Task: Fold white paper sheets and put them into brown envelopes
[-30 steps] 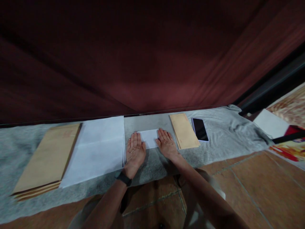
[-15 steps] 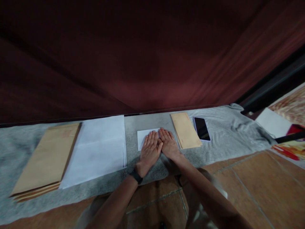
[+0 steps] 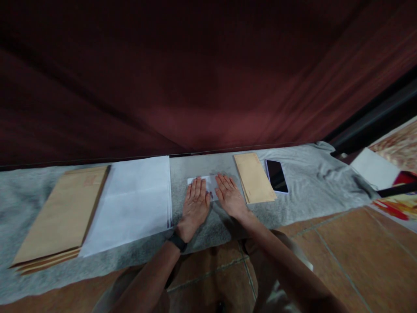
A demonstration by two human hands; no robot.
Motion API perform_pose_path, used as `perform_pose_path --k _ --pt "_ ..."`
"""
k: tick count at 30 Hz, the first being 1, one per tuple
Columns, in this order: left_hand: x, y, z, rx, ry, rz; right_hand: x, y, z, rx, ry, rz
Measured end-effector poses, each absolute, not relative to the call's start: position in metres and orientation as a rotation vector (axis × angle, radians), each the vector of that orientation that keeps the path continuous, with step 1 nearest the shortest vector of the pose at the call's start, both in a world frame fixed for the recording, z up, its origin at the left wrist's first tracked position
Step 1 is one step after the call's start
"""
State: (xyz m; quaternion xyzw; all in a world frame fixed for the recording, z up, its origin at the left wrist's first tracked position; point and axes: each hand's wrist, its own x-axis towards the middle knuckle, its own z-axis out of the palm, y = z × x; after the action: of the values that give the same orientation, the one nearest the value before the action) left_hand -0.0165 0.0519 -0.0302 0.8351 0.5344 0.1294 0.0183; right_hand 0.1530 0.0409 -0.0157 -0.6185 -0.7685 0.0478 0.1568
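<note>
White slip of paper (image 3: 211, 181) lay flat on the grey cloth (image 3: 312, 182), partly covered by both my hands, its middle showing between them. On my side of the slip, below the cloth's near edge, ran the brown tiled floor (image 3: 332, 243). Short of the slip, a dark wristband (image 3: 177, 242) circled my left wrist.

My left hand (image 3: 196, 208) lay palm down over the slip's left part, fingers straight and close together; my right hand (image 3: 232, 201) lay palm down on its right end, fingers slightly fanned. Both were flattened out fully, neither one curled around anything. I could not tell how hard they pressed, nor how many layers the slip had.

To the left of the slip, near my left hand, lay a stack of large white sheets (image 3: 133, 204), their right edges slightly staggered. Farther left of it, alongside those sheets, sat a pile of large brown envelopes (image 3: 65, 213). To the right of the slip, just beside my right hand, small brown envelopes (image 3: 256, 178) overlapped at a slant. Farther right of it, near them, a smartphone (image 3: 276, 176) in a pale purple case lay screen up. Behind the slip, past the cloth's far edge, rose dark red fabric (image 3: 208, 100).
</note>
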Motion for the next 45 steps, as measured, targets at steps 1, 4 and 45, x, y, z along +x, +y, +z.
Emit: perform_pose_path --k 1,4,45 --pt "-0.017 0.052 -0.030 2.599 1.654 0.385 0.149 0.040 -0.014 -1.701 -2.244 0.158" --pt "-0.018 0.052 -0.032 2.632 1.636 0.333 0.137 0.036 -0.014 -1.533 -2.350 0.231" --pt "-0.054 0.046 -0.027 2.424 1.853 0.469 0.176 0.031 -0.032 -1.828 -2.197 0.071"
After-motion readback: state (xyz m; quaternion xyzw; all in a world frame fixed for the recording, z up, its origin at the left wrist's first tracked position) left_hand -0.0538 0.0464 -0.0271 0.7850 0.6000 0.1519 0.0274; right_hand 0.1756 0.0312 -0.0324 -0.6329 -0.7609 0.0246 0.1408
